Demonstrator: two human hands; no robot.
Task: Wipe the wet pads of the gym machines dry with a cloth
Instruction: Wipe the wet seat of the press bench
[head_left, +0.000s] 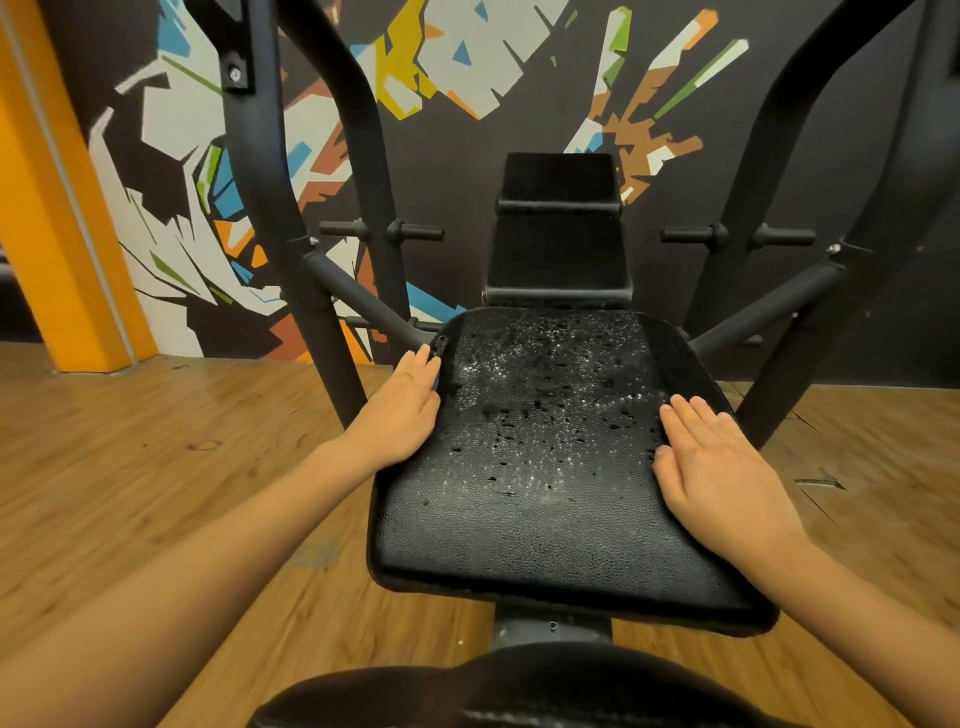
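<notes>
- Machine frame (270, 208): black steel uprights stand on either side of the pads, on a wood floor (130, 467).
- Seat pad (545, 519): black and textured. Its far half and centre are wet; the near edge looks dry.
- Back pad (558, 249): upright beyond the seat pad's far edge. Whether it is wet cannot be told.
- Right hand (717, 467): lies flat on the seat pad's right edge, fingers straight, holding nothing.
- Left hand (400, 410): rests against the seat pad's left edge, fingers straight, holding nothing.
- Water droplets (545, 395): beaded thickly between the two hands.
- Cloth: not in view, so wiping appears not yet begun.
- Risk: bare palms crossing the beads would only smear the water. A wipe that starts at the wet centre could push water over the pad's edges onto the floor.
</notes>
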